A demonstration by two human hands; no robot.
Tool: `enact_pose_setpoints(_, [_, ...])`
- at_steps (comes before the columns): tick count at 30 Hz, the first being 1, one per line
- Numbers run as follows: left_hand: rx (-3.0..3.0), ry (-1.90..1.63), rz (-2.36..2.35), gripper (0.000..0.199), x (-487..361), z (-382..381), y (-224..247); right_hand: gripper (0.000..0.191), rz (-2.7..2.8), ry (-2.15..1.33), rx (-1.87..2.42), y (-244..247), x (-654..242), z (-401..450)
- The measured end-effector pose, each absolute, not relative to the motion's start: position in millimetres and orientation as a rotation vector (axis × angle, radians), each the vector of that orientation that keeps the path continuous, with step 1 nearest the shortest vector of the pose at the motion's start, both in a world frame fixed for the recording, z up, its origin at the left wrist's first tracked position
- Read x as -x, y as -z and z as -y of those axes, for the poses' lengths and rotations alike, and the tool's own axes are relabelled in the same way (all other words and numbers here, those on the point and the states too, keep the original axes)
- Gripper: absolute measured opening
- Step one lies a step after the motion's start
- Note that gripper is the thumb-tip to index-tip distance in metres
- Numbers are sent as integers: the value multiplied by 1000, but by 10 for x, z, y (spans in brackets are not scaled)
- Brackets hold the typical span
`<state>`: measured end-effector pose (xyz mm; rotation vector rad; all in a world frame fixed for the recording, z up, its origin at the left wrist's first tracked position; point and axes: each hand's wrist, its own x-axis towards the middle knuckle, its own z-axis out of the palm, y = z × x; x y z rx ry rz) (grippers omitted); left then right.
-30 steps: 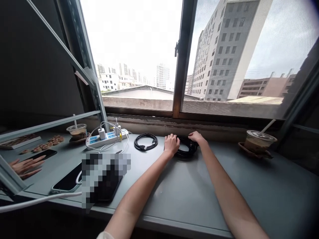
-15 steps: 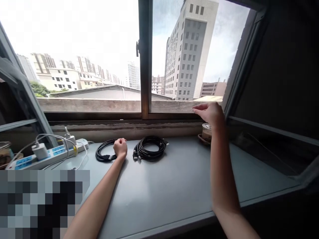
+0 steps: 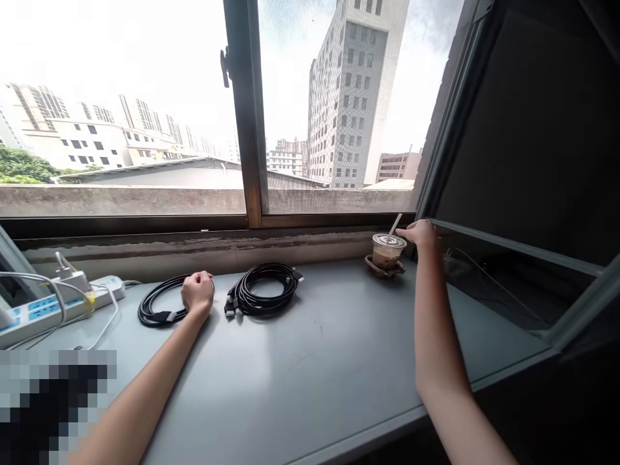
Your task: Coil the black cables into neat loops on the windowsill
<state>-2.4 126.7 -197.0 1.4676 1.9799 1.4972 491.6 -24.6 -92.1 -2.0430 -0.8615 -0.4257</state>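
My left hand (image 3: pixel 197 292) is curled closed over the right side of a coil of black cable (image 3: pixel 152 303); whether its fingers grip the cable is hidden. Just right of it, a thicker coil of black cables (image 3: pixel 266 290) lies on the grey table (image 3: pixel 310 368), several connector ends on its left side. My right hand (image 3: pixel 420 232) is raised at the back right, fingers together and pointing left, beside the straw of a lidded plastic cup (image 3: pixel 386 252). The cup stands in a brown carrier (image 3: pixel 384 268). Anything between the right fingertips is too small to make out.
A white power strip (image 3: pixel 43 313) with plugs and white cables lies at the left. Behind the table runs a window ledge (image 3: pixel 121 258) under the window frame (image 3: pixel 247 129). A dark panel with a metal frame (image 3: pixel 523 248) stands at the right.
The view has turned right. My right hand has come down and right, from in front of the cup to its right side, uncovering the cup and straw. My left hand stays at the cable coil.
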Motion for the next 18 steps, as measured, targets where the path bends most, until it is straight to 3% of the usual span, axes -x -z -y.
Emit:
enact_pose_setpoints(4, [-1450, -1501, -1988, 29, 25, -1251, 1955, 13, 796, 265, 2088, 1031, -4897, 87])
enact_pose_setpoints(18, [-1467, -1463, -1980, 27, -5, -1196, 1936, 29, 1011, 255, 1887, 1293, -5039, -47])
